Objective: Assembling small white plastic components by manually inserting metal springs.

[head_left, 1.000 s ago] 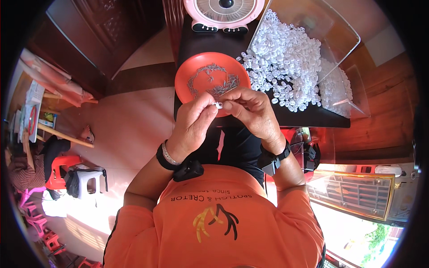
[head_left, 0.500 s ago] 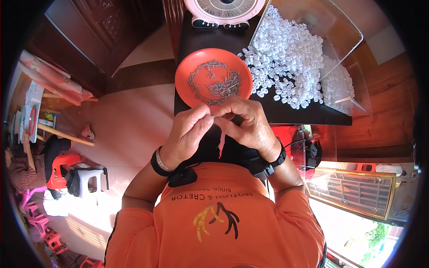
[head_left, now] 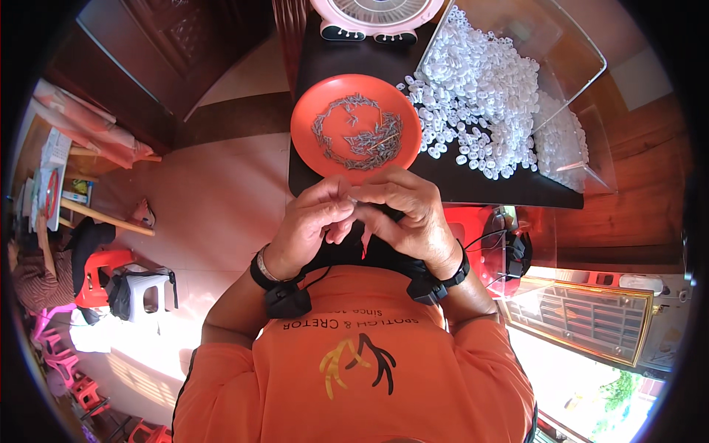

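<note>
My left hand (head_left: pixel 309 225) and my right hand (head_left: pixel 408 214) meet fingertip to fingertip just in front of the orange plate (head_left: pixel 306 151). Both are closed in a pinch, and whatever tiny thing lies between them is hidden by the fingers. On the plate, small thin grey metal pieces (head_left: pixel 375 148), perhaps pins or screws, form a ring with a denser heap at the right. Right of the plate spreads a big pile of small white oval plastic pieces (head_left: pixel 484 96), some showing two holes. A narrow pinkish strip (head_left: pixel 365 240) shows below my fingers.
A dark tabletop (head_left: pixel 317 63) carries everything, with a pink fan (head_left: pixel 380 15) at the back. A clear bin (head_left: pixel 591 55) lies tipped around the white pile. Another person (head_left: pixel 48 280) sits at the far left near stools (head_left: pixel 107 277).
My left hand has shifted slightly, its lower fingers loosening and spreading away from the palm. The fingertips of both hands stay together. The whole view has shifted a little.
</note>
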### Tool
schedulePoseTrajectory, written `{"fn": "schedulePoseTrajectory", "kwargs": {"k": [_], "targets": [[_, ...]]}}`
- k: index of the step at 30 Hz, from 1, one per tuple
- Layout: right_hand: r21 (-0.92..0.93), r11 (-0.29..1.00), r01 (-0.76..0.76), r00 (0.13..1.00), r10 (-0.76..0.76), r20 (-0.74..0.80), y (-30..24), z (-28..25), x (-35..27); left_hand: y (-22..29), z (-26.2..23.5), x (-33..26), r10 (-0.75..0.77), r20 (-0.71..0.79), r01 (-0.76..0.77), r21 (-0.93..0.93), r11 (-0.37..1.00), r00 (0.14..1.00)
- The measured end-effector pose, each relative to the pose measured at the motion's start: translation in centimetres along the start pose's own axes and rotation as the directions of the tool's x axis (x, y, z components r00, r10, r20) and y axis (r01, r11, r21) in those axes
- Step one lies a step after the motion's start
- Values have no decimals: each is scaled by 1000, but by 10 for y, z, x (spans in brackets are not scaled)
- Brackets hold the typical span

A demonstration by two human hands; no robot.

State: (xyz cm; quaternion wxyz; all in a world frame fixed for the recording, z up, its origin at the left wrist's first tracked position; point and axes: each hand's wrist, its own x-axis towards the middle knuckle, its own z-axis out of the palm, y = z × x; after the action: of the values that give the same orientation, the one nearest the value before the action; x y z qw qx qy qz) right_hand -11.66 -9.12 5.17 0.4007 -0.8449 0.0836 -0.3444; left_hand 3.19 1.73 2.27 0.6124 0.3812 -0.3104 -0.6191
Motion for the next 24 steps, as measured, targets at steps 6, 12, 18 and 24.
{"fn": "schedulePoseTrajectory", "kwargs": {"k": [6,12,18,24], "targets": [[16,997,-72,996,72,44,-6,0,-1,0,-3,0,-27,-1,27,9,1000,1000],[-119,993,-18,972,45,230,-4,-17,27,-2,-9,-6,99,-68,-77,273,959,993],[-633,735,244,930,7,367,49,-33,90,0,-11,-13,120,-121,-76,315,946,985],[-667,660,347,858,64,510,79,-21,116,-1,-19,-18,126,-138,-88,251,964,982]]}}
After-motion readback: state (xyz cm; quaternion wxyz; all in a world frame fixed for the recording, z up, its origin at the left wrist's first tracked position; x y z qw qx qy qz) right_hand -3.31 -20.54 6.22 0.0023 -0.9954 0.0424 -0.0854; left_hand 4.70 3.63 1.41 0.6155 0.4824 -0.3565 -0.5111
